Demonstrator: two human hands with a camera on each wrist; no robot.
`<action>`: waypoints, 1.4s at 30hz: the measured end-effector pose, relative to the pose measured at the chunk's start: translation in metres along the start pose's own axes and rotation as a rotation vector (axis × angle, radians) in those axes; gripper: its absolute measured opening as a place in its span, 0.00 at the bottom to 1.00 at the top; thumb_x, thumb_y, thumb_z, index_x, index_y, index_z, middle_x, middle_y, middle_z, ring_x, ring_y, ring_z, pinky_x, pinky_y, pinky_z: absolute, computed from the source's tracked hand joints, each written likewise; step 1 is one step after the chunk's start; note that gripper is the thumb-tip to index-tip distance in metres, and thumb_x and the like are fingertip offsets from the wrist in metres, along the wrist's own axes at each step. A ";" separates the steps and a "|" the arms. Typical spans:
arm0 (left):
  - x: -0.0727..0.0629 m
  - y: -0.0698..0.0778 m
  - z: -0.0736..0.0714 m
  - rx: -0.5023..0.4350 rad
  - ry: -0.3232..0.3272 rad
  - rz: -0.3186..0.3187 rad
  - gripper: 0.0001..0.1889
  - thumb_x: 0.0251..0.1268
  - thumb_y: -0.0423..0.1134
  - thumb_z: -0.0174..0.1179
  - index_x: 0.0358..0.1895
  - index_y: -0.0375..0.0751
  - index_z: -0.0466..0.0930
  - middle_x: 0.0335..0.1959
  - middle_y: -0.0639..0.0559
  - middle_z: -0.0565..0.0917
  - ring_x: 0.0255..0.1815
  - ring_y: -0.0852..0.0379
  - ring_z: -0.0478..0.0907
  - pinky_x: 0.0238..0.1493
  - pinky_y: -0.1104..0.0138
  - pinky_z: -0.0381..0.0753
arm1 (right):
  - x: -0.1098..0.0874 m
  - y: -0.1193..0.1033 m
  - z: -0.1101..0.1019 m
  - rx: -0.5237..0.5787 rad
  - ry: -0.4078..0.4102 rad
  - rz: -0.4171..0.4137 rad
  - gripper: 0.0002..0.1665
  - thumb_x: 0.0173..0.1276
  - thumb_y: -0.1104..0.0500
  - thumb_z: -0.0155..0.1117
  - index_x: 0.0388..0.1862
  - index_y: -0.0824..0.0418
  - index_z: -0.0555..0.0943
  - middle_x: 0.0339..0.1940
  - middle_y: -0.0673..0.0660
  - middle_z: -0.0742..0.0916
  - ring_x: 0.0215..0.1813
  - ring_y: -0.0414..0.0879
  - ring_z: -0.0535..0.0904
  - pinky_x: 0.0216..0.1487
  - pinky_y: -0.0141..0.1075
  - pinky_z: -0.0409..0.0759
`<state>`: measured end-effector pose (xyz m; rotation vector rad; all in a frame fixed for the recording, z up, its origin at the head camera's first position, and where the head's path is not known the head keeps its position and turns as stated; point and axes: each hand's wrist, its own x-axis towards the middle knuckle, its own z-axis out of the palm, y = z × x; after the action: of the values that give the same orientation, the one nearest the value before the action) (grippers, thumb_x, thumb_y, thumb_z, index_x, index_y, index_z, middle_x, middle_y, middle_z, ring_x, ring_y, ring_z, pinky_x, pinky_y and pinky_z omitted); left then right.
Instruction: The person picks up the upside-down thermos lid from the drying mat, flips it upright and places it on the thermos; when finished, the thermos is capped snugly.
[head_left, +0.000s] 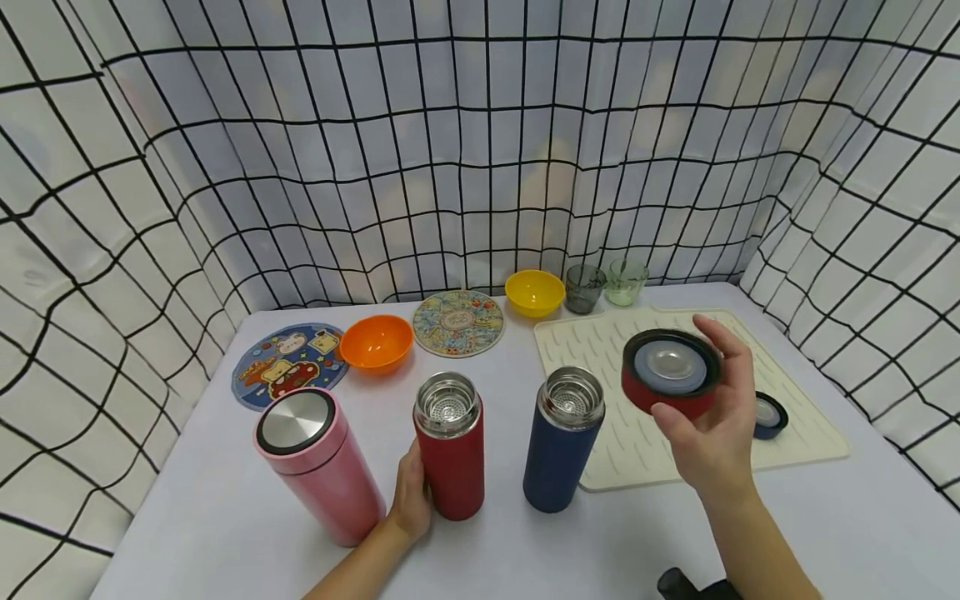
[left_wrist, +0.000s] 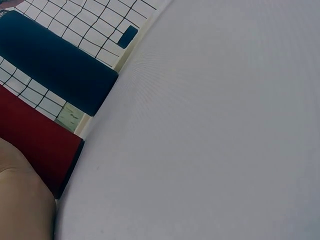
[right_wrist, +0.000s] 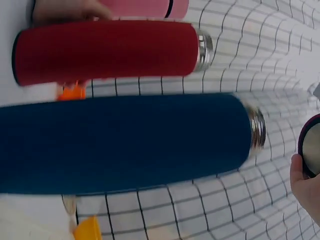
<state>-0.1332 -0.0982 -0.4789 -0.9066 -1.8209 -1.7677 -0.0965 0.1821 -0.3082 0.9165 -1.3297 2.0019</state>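
A red thermos flask stands upright and uncapped, its steel mouth and strainer showing. My left hand grips its lower left side; the fingers are mostly hidden behind it. My right hand holds a red lid in the air between thumb and fingers, its grey inner seal facing the head camera. Right of the red flask is an uncapped blue thermos flask, upright and touched by neither hand. To the left stands a pink thermos flask with its steel-topped lid on, close beside my left hand.
A blue lid lies on the cream drying mat at the right. Along the back are an orange bowl, a yellow bowl, two glasses and two round patterned mats. Black-grid netting surrounds the table.
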 end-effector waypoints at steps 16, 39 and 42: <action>-0.005 -0.004 0.002 -0.136 -0.017 -0.051 0.25 0.70 0.35 0.19 0.59 0.49 0.65 0.49 0.61 0.75 0.51 0.64 0.70 0.52 0.73 0.67 | -0.008 0.019 0.065 -0.098 -0.220 0.044 0.41 0.55 0.68 0.66 0.64 0.75 0.57 0.61 0.68 0.68 0.58 0.57 0.68 0.49 0.40 0.77; -0.003 -0.001 0.001 -0.152 -0.014 -0.041 0.25 0.70 0.37 0.20 0.61 0.51 0.64 0.53 0.63 0.73 0.53 0.67 0.68 0.53 0.75 0.65 | -0.005 0.066 0.104 -0.446 -0.385 -0.126 0.32 0.63 0.55 0.59 0.65 0.59 0.64 0.62 0.67 0.65 0.57 0.56 0.68 0.51 0.41 0.75; -0.003 0.000 0.000 -0.176 -0.021 -0.059 0.25 0.71 0.38 0.20 0.61 0.51 0.64 0.52 0.63 0.73 0.52 0.67 0.69 0.52 0.74 0.66 | -0.005 0.071 0.105 -0.392 -0.382 -0.137 0.34 0.65 0.55 0.58 0.67 0.60 0.60 0.62 0.68 0.65 0.55 0.56 0.68 0.51 0.39 0.74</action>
<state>-0.1315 -0.0990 -0.4814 -0.9501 -1.7423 -1.9866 -0.1226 0.0590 -0.3222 1.1950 -1.7336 1.4334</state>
